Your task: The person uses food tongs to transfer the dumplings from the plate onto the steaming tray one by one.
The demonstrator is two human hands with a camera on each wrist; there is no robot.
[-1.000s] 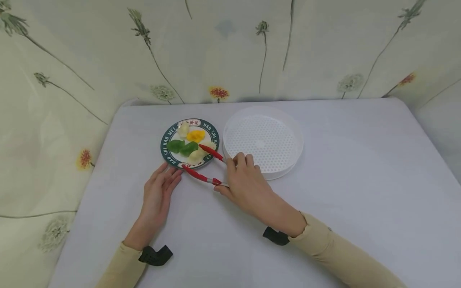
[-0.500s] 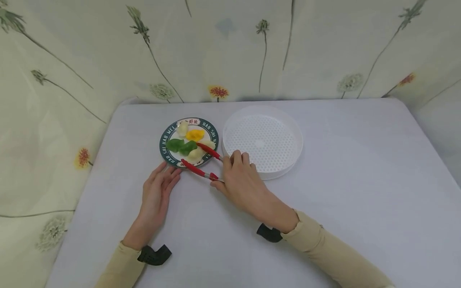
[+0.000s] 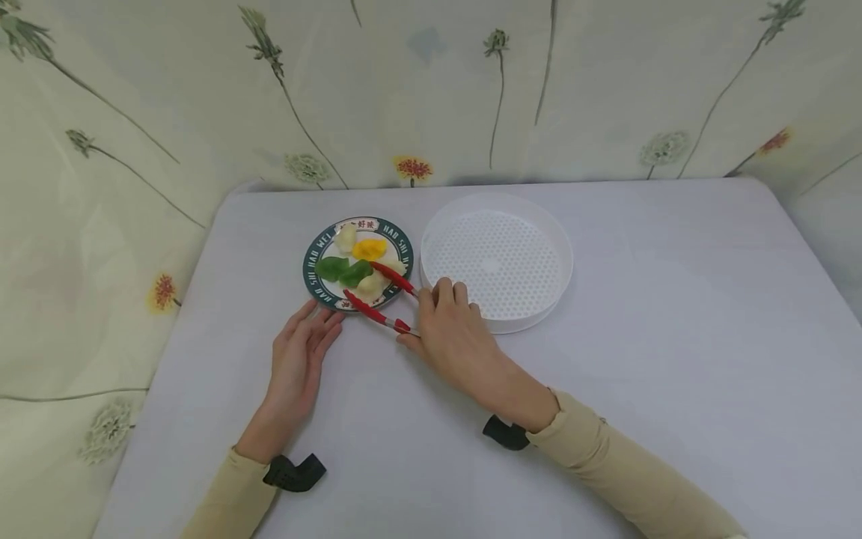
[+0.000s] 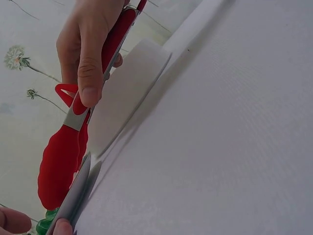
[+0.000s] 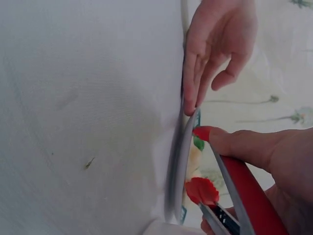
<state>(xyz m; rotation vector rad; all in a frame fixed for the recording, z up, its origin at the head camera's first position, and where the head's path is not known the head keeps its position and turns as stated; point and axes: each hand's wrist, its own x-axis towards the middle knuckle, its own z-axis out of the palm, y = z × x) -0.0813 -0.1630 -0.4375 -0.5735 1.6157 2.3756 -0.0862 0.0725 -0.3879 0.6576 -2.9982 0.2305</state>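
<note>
My right hand (image 3: 458,340) grips red-and-silver tongs (image 3: 399,326), whose tips stand apart over the near right of a plate (image 3: 311,281) with a dark green lettered rim. A pale dumpling (image 3: 371,284) lies between the tips. Beside it on the plate are green dumplings (image 3: 332,269), a yellow dumpling (image 3: 369,249) and more pale ones. My left hand (image 3: 296,367) reaches the plate's near left edge with straight fingers, the fingertips at the rim. In the right wrist view its thumb (image 5: 227,78) stands off from the plate.
A round white perforated steamer tray (image 3: 494,262) stands right of the plate, partly behind the right hand. A white cloth (image 3: 640,337) covers the table, and a flower-print backdrop (image 3: 579,90) rises behind its far edge. Each wrist wears a black camera mount (image 3: 294,473).
The right hand has moved the tongs slightly farther over the plate, and their tips have come a little closer together. My left hand stays at the rim. The head view has shifted slightly.
</note>
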